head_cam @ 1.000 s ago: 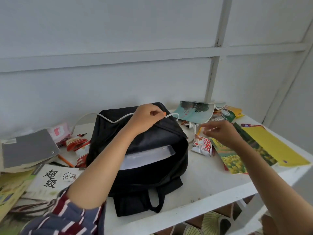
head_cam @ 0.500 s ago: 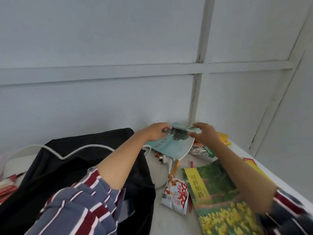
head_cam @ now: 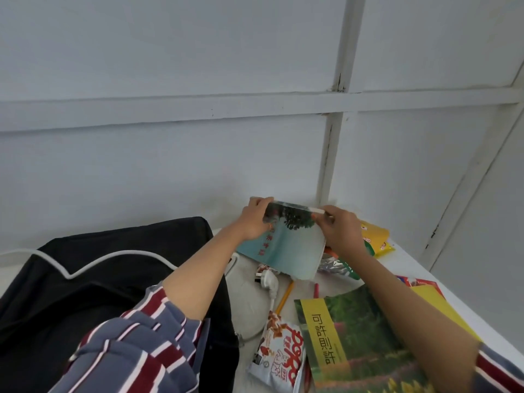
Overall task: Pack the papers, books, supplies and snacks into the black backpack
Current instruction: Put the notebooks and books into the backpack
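near: snack packet (head_cam: 279,355), green book (head_cam: 357,344) flat on desk (head_cam: 249,302), well short of both grips | black backpack (head_cam: 85,302) near-left of left grip (head_cam: 253,221) | mid: teal booklet (head_cam: 292,251) tilted, upper corners pinched by left grip and right grip (head_cam: 341,232) | far: yellow packet (head_cam: 374,236) just behind right grip

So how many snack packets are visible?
3: white packet beside the green book, silver packet under the teal book, yellow packet behind the right hand. Others may be hidden.
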`<state>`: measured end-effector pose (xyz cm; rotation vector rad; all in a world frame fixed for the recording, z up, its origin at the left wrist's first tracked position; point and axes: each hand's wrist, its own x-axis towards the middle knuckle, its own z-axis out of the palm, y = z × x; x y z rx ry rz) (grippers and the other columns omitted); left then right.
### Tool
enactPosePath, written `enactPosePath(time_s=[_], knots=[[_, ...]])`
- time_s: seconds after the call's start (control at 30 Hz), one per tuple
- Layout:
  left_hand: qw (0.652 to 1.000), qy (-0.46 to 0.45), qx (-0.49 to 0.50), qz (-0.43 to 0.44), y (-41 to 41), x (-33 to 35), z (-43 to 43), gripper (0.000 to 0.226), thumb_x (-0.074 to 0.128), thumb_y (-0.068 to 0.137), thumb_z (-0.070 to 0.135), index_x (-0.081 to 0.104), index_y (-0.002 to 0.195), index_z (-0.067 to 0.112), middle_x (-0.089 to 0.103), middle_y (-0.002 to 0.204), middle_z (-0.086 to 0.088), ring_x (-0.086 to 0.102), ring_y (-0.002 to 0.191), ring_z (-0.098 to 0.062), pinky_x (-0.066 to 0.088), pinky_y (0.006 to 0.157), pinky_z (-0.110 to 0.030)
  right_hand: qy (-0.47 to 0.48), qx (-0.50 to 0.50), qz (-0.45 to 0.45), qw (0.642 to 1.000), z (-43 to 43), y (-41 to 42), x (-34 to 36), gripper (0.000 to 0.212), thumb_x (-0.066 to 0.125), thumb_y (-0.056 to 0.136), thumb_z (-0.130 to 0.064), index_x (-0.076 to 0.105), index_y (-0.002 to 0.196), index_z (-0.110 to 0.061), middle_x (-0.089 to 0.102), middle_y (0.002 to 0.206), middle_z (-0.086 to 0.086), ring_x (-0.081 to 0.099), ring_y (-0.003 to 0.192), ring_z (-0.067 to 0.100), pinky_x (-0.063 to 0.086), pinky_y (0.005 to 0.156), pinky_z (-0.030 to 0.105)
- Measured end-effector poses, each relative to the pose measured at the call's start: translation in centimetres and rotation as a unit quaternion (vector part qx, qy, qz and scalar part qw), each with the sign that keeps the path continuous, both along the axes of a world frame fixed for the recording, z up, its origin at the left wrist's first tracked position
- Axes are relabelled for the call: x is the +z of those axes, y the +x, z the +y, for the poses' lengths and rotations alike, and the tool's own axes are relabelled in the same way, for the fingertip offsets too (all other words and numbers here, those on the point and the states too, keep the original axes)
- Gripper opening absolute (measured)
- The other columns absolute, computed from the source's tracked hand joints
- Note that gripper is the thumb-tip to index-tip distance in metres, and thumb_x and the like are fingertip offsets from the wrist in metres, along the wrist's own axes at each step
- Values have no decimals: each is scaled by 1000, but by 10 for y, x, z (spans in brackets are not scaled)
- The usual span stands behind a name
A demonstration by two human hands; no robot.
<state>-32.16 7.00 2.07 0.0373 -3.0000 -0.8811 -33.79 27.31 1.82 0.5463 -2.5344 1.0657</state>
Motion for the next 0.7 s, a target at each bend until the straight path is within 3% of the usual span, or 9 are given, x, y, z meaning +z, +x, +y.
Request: enactPosePath(time_s=[0.2,0.27,0.37,0.43,0.53,0.6,0.63,0.7], knots=[[993,98,39,55,4,3,-5,90,63,87,9,1,149,27,0,152,-13,26,137,-34,29,112,-42,-92,34,45,994,-4,6,20,18,59,90,-21,68,95,-5,61,64,17,36,42,8,27,43,16],[987,125,54,79,7,6,-7,99,66,84,8,-7,148,28,-3,151,-13,27,136,-32,31,110,-42,-126,50,50,989,-5,9,27,18,59,90,-20,68,97,-6,58,61,13,37,39,9,26,40,14],[977,160,74,118,10,13,-12,111,73,78,10,-12,146,32,-3,150,-14,22,138,-29,27,111,-41,-170,63,61,981,-5,11,39,18,60,90,-19,67,100,-6,50,57,2,35,39,7,24,40,13],[964,203,80,150,14,18,-14,118,78,74,10,-12,145,35,-1,149,-14,13,140,-23,23,112,-40,-191,75,69,976,-4,13,49,18,60,90,-18,67,100,-5,55,62,8,35,44,4,30,44,18],[930,300,76,200,23,31,-16,127,84,66,12,-12,145,36,16,149,-9,21,138,-20,29,110,-39,-220,94,87,967,-2,21,70,15,59,91,-15,66,98,-4,61,74,15,45,62,12,38,52,21],[896,389,58,204,31,46,-16,123,82,68,9,-10,145,39,37,142,-9,43,127,-19,49,92,-30,-265,100,92,955,1,24,87,13,58,91,-17,66,90,-7,57,71,4,46,62,6,38,54,18],[887,412,51,202,35,54,-17,117,79,71,8,-6,145,39,46,136,-10,50,120,-19,51,82,-24,-297,104,92,945,4,26,96,14,59,90,-23,65,84,-13,55,67,-1,46,61,4,38,55,19],[886,413,36,208,46,72,-18,104,76,74,8,5,145,37,56,125,-12,57,111,-20,53,78,-26,-370,121,91,917,9,33,113,14,59,86,-30,63,73,-26,56,61,-9,48,59,6,39,56,22]])
